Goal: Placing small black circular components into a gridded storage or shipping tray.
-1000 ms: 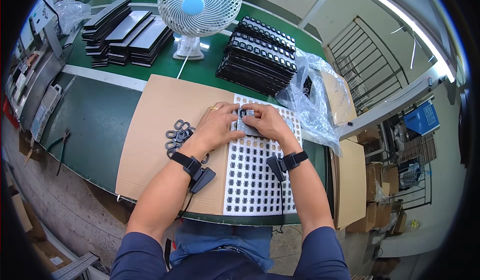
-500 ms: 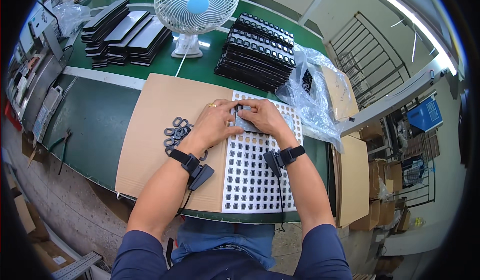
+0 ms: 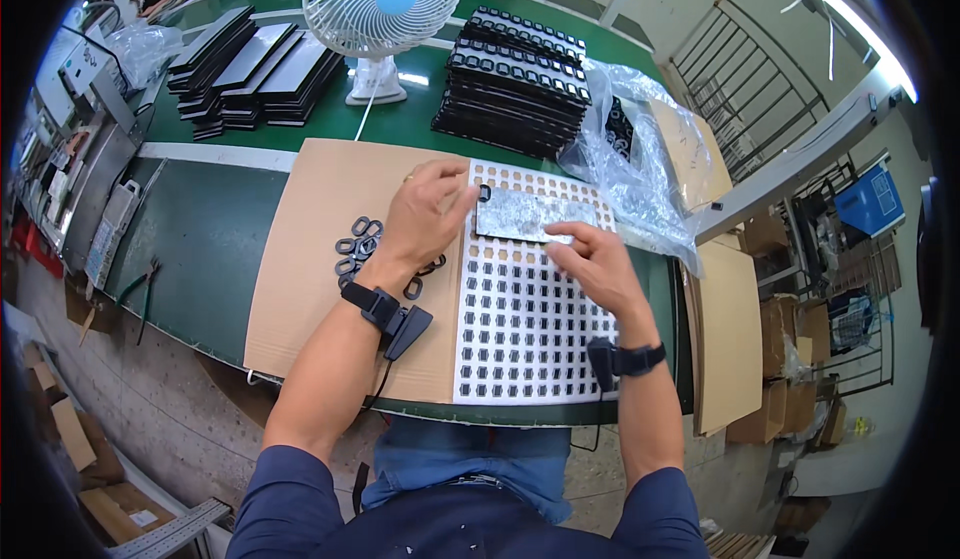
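Both hands work a grey plate (image 3: 525, 216) lying flat on the white gridded tray (image 3: 520, 329) on the counter: left hand (image 3: 425, 209) pinching its left end, right hand (image 3: 595, 264) spread along its near edge, apparently steadying it.

1 fan (image 3: 381, 9), 2 hands — 1 perforated sheet (image 3: 520, 329)

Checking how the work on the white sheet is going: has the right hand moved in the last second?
Yes. The right hand has slid toward the person along the white sheet, away from its far edge, off the silvery strip.
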The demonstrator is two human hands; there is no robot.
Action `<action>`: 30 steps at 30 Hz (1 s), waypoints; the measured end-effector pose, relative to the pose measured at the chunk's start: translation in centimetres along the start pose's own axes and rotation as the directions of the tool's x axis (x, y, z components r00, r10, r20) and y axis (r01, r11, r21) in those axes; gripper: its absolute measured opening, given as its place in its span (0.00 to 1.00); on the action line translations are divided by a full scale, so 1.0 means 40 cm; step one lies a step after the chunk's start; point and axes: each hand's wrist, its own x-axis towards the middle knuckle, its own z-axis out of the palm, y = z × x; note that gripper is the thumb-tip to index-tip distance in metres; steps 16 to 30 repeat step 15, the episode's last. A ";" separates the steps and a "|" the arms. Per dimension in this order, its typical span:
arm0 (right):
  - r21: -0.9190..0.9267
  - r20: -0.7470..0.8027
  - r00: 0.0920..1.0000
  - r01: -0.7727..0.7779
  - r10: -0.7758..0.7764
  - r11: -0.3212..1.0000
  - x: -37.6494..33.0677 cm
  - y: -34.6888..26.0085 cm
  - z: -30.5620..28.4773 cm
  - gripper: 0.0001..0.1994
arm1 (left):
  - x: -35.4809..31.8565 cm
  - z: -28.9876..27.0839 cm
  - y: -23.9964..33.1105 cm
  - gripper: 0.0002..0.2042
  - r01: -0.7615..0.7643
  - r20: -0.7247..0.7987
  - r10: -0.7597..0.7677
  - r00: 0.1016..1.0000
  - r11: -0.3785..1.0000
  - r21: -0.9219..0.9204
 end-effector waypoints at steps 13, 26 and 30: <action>0.676 -0.168 0.977 0.015 0.133 0.737 -0.179 0.263 -0.104 0.11 | -0.028 -0.119 0.118 0.05 0.192 0.275 -0.232 0.933 0.967 0.165; 0.704 -0.153 0.980 0.017 0.128 0.710 -0.175 0.271 -0.114 0.14 | -0.037 -0.144 0.168 0.05 0.195 0.313 -0.246 0.917 0.963 0.186; 0.704 -0.153 0.980 0.017 0.128 0.710 -0.175 0.271 -0.114 0.14 | -0.037 -0.144 0.168 0.05 0.195 0.313 -0.246 0.917 0.963 0.186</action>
